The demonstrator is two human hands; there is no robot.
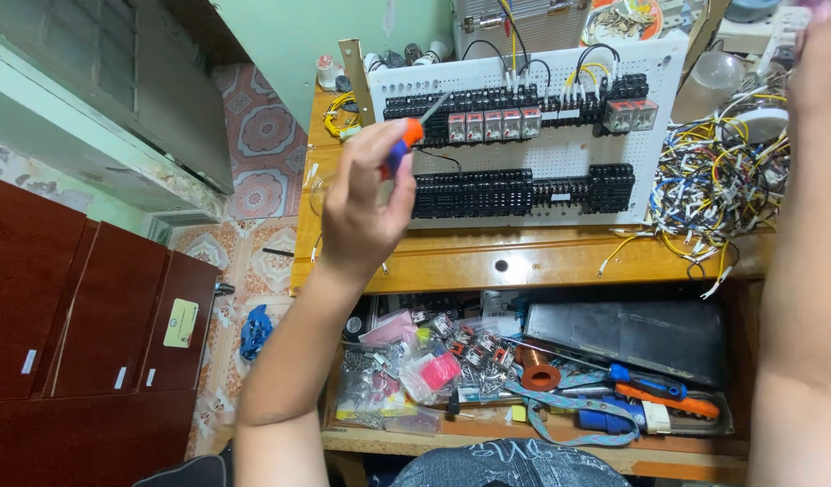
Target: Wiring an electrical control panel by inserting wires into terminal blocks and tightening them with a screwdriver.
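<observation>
The left hand (366, 203) is raised in front of a white perforated panel (560, 149) that leans upright on a wooden bench top (523, 261), and its fingers are closed round the handle of a small screwdriver with an orange-and-blue grip and a thin steel shaft (413, 133). The tool looks light and stiff, and the moulded grip seems the natural place to take it (the bare shaft would likely be slick and too thin to steer by); the hand has it just there, thumb and fingertips pinching the handle, with the tip slanting up and to the right toward the upper row of black terminal blocks (433, 104) and the grey relays with red faces (492, 124). The wrist is bent back, the forearm rising from the lower left. The right hand (821, 68) is lifted at the far right edge of the view, above a tangled heap of yellow, white and blue wires (713, 189); it is blurred and cut off, so whether it holds anything cannot be told. Below the bench top an open drawer (523, 442) holds bagged small parts and a blue-and-orange handled tool (659, 392).
</observation>
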